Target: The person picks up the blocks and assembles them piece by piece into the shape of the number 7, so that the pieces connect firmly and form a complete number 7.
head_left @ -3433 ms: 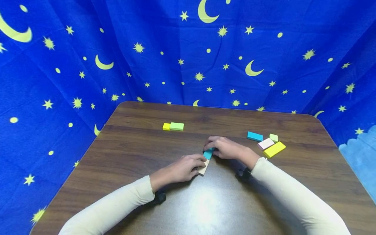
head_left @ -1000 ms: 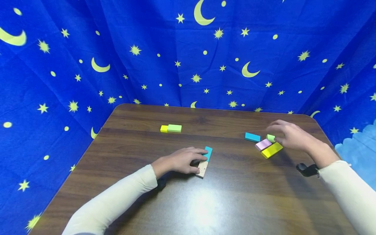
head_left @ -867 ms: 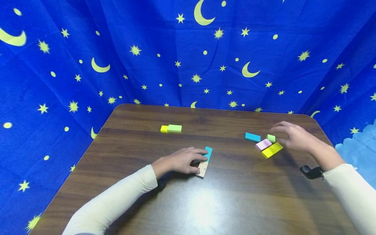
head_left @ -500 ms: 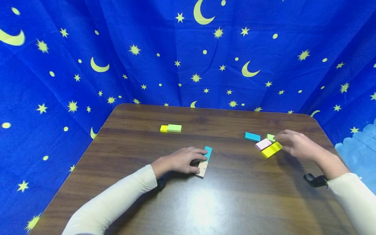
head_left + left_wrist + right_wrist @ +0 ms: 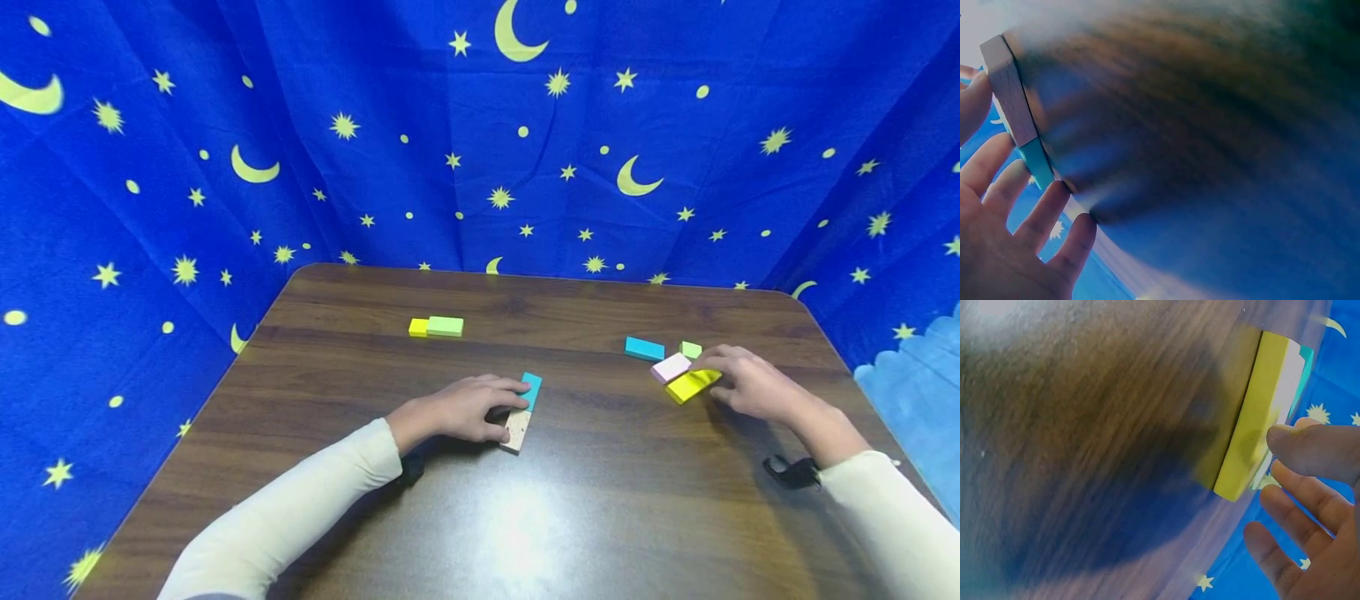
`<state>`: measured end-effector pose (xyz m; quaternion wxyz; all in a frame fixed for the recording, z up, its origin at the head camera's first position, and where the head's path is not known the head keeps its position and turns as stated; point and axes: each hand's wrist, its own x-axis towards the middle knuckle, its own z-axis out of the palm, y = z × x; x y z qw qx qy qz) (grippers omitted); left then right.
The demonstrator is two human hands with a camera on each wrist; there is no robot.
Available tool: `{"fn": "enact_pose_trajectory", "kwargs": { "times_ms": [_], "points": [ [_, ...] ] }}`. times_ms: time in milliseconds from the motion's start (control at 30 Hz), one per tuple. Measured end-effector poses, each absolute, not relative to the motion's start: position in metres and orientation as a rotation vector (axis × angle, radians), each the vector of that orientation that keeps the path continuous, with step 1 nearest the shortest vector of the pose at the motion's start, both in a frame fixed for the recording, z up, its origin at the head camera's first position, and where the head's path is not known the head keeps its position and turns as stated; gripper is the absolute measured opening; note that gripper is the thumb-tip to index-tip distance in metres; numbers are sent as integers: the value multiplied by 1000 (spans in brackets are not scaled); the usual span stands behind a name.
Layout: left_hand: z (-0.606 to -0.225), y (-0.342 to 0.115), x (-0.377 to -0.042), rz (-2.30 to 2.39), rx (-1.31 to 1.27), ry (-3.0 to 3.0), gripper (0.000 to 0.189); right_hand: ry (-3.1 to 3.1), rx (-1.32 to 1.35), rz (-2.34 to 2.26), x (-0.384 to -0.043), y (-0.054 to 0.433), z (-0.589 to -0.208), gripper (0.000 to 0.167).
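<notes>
My left hand [image 5: 467,408] rests with spread fingers on two flat blocks lying end to end, a blue block [image 5: 533,386] and a bare wooden block [image 5: 517,433]. In the left wrist view the thumb touches the wooden block [image 5: 1011,94], while the fingertips sit near the blue block [image 5: 1036,164]. My right hand [image 5: 757,385] is over the right end of a long yellow block [image 5: 686,388]. Its forefinger reaches across that block and its thumb is at the near side. Whether they touch the yellow block [image 5: 1250,419] is unclear in the right wrist view.
Beside the yellow block lie a pink block [image 5: 670,367], a small light-green block [image 5: 691,349] and another blue block [image 5: 644,348]. Farther left, a small yellow block [image 5: 418,327] adjoins a light-green block [image 5: 446,326]. A starry blue curtain [image 5: 420,125] hangs behind the wooden table [image 5: 360,367].
My right hand has left the middle blocks for the right-hand group. Lately it has moved from beside the small green block down onto the yellow block. My left hand stays at the middle blocks.
</notes>
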<state>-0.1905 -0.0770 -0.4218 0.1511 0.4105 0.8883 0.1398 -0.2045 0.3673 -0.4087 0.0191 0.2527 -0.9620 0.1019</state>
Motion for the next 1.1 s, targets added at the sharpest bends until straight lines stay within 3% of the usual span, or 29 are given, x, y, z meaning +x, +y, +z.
{"fn": "enact_pose_trajectory", "kwargs": {
  "times_ms": [800,1100],
  "points": [
    [-424,-77,-191,410,1169,2544,52,-2999,768,318,-205,363,-419,34],
    [-423,-78,-190,412,1165,2543,52,-2988,711,327,-209,356,-417,22]
  ]
}}
